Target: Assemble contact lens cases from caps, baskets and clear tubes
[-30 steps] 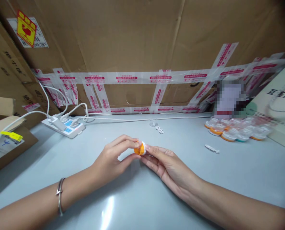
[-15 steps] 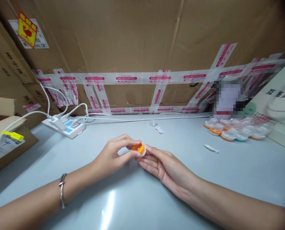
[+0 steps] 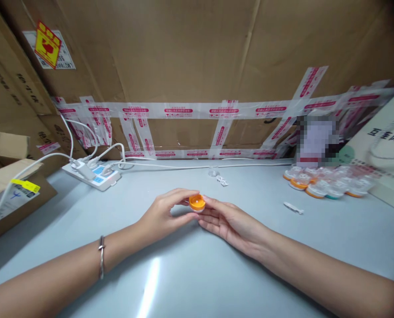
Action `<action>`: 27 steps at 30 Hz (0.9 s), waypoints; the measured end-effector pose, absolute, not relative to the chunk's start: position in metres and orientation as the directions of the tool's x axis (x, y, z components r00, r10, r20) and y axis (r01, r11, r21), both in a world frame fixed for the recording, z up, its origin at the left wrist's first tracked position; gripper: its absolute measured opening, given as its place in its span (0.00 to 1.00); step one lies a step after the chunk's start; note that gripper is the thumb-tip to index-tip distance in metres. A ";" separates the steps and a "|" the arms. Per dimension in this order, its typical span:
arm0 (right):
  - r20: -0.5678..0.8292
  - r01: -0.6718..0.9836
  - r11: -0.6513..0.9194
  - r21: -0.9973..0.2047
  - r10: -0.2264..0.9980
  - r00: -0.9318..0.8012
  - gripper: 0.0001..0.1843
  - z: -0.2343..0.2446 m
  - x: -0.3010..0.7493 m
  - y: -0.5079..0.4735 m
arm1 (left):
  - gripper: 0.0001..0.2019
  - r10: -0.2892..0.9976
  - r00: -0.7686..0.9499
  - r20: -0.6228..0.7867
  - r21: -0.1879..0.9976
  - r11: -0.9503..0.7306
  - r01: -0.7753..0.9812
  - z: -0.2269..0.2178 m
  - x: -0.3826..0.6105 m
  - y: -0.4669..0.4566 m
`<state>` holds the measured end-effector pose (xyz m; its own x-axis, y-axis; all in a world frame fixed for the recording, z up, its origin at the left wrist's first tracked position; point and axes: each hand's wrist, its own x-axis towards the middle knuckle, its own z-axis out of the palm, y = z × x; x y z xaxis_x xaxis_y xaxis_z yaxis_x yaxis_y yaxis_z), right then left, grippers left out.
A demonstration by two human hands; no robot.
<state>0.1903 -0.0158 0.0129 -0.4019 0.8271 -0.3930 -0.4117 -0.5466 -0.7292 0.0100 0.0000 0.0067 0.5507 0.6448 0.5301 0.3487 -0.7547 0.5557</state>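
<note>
A small round container base (image 3: 197, 203), orange with a white underside, is held up off the table between my hands, its hollow side facing me. My left hand (image 3: 168, 210) curls its thumb and fingers around the left edge. From the other side my right hand (image 3: 228, 218) grips it, thumb against the rim and fingers beneath. Farther back on the table lie a clear plastic cap (image 3: 213, 171) and a flat white part with cut-outs (image 3: 222, 180). To the right is a narrow white strip-like piece (image 3: 293, 208).
Several clear-topped containers with orange or teal bases (image 3: 329, 183) cluster at the back right, near a white bag (image 3: 391, 154). A power strip (image 3: 92, 176) with white cables sits at the back left, beside an opened carton (image 3: 40, 194). A big taped cardboard box (image 3: 183, 57) walls off the back.
The container base has been turned so its orange hollow faces me more. My left thumb and fingers have spread a little wider around it. The view has shifted slightly.
</note>
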 end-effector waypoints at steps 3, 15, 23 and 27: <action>-0.398 -0.424 -0.550 -0.719 0.827 -0.398 0.09 0.017 0.192 -0.015 | 0.19 0.568 0.585 0.578 0.495 -0.815 0.302 0.007 0.005 0.002; -0.438 -0.458 -0.585 -0.670 0.809 -0.392 0.07 0.022 0.193 -0.015 | 0.12 0.516 0.542 0.664 0.408 -0.857 0.316 0.015 0.004 0.004; -0.397 -0.440 -0.562 -0.701 0.819 -0.414 0.07 0.022 0.192 -0.018 | 0.11 0.356 0.590 0.725 0.153 -0.918 0.366 0.015 0.001 0.002; -0.393 -0.429 -0.540 -0.724 0.834 -0.387 0.07 0.021 0.191 -0.019 | 0.10 0.304 0.633 0.712 0.076 -0.930 0.360 0.016 0.000 0.003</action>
<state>0.1908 -0.0188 0.0205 -0.3872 0.8343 -0.3925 -0.4294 -0.5399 -0.7239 -0.0001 0.0029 0.0158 0.6330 0.3037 0.7121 0.3605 -0.9297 0.0760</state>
